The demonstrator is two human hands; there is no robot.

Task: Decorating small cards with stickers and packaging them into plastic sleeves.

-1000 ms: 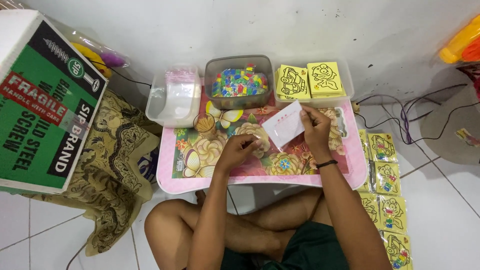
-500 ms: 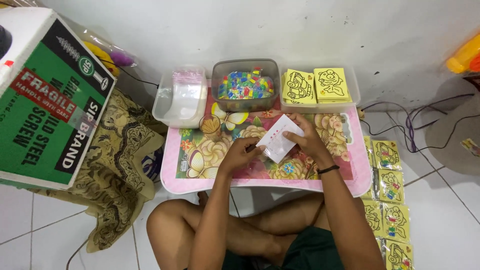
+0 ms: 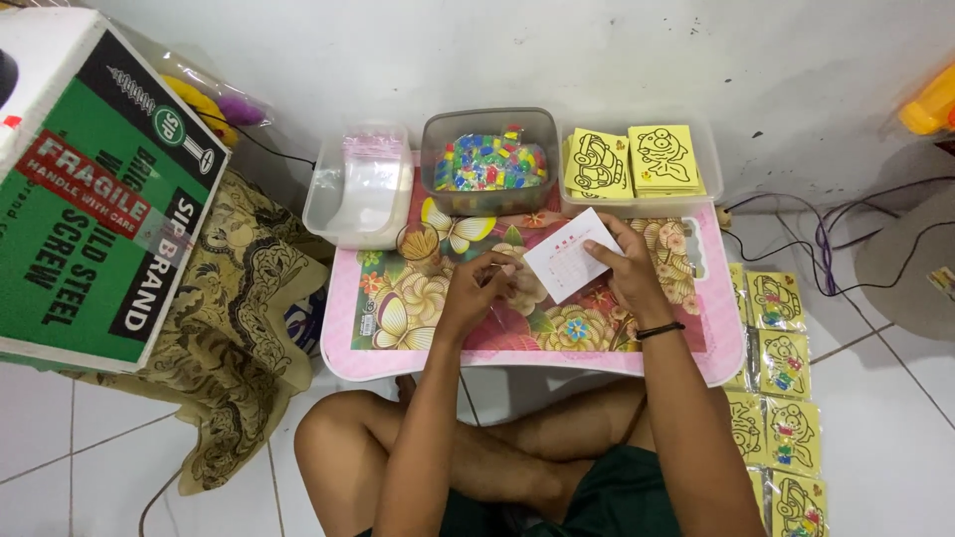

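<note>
White card in the right hand, left hand closing in over the flowered bench.

The right hand point(image 3: 629, 270) pinches a small white card point(image 3: 574, 255) along its right edge, thumb on top, lifting it tilted above the bench point(image 3: 398, 328); the left hand point(image 3: 479, 288), at the card's 9 o'clock, has its fingertips curled together, and whether they pinch something I cannot tell. That card looks thin, light and bendy, best held by an edge, easily creased. At 12 o'clock sits a tub of coloured pieces point(image 3: 487, 161), at 1 o'clock a tray of yellow picture cards point(image 3: 637, 164), at 10 o'clock a clear box of plastic bags point(image 3: 360, 184).
</note>
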